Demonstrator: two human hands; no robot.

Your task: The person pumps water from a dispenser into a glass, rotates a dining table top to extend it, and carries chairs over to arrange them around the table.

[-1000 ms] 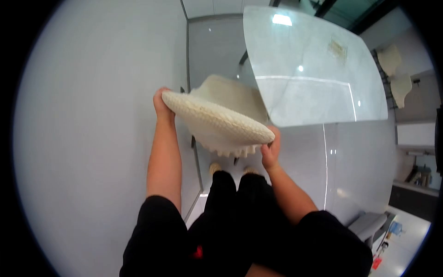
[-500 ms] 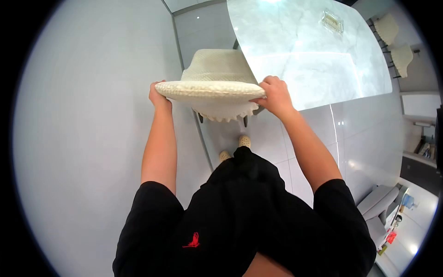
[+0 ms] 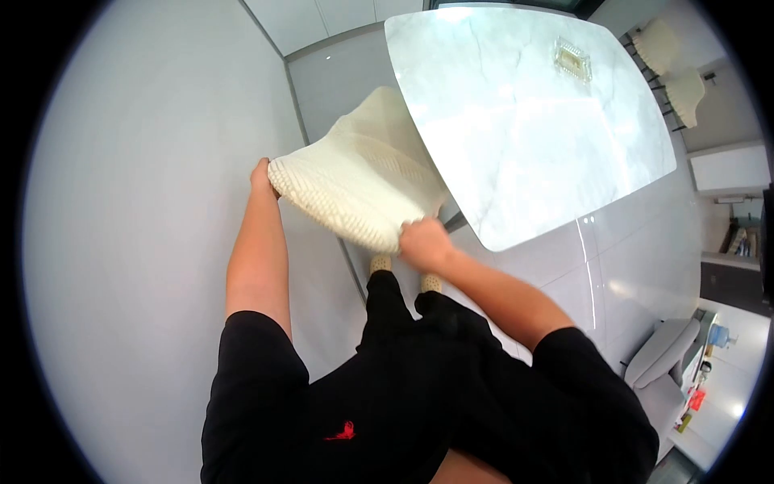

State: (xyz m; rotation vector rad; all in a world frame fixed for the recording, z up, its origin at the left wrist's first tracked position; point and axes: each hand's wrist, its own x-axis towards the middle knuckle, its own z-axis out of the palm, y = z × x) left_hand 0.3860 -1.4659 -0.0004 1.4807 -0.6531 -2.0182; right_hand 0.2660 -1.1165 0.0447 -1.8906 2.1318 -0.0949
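While the person stands between the smooth grey wall (image 3: 153, 202) on the left and the white, marble-patterned table (image 3: 524, 153) on the right, both hands are on the cream chair in a textured fabric cover (image 3: 347, 169). The left hand (image 3: 260, 175) is closed around the left end of the upper edge of its backrest, close to the wall; some of its fingers are hidden behind the cover. The right hand (image 3: 426, 244), a little blurred, has its fingers bent together and clamped on the right end of the same edge; how firmly it presses, I cannot tell. The chair is tilted in view, its backrest near and its seat farther away, just beside the left edge of the table. On the far right part of the table lies a rectangular clear tray (image 3: 572, 61). The beige shoes with small holes (image 3: 431, 282) are on the floor, near the chair.
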